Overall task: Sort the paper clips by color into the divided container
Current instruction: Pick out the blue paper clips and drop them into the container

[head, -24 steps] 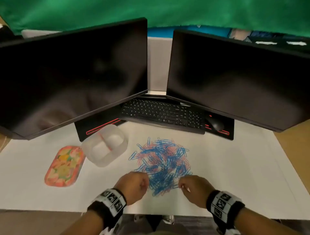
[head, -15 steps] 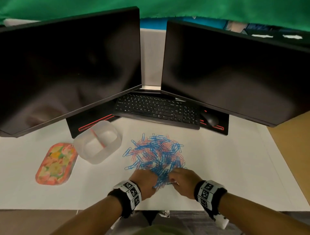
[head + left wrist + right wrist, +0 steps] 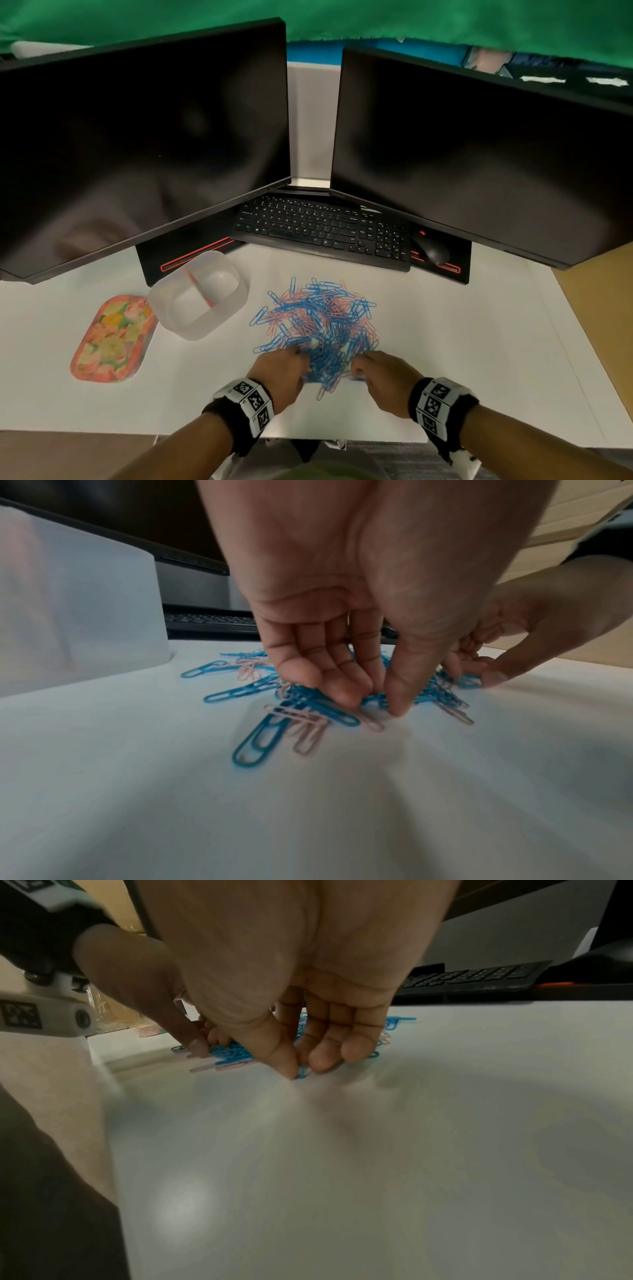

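Scene: A person's two hands work the near edge of a heap of blue and pink paper clips on a white bench.
Left hand: The left hand has thumb and fingertips drawn together on blue clips at the heap's edge, a pinch that appears to be closing on them.
Right hand: The right hand pinches a single blue clip between thumb and forefinger, low against the bench.
Container: The divided container, translucent with a red-edged partition, stands just left of the heap, within easy reach for drops; both compartments look bare.
Why so: Picking from the loose fringe likely avoids tangled clips.
Hard to see: Fingers hide whether the left hand has lifted anything; both wrist views are blurred.
Also there: A floral tray lies left of the container.
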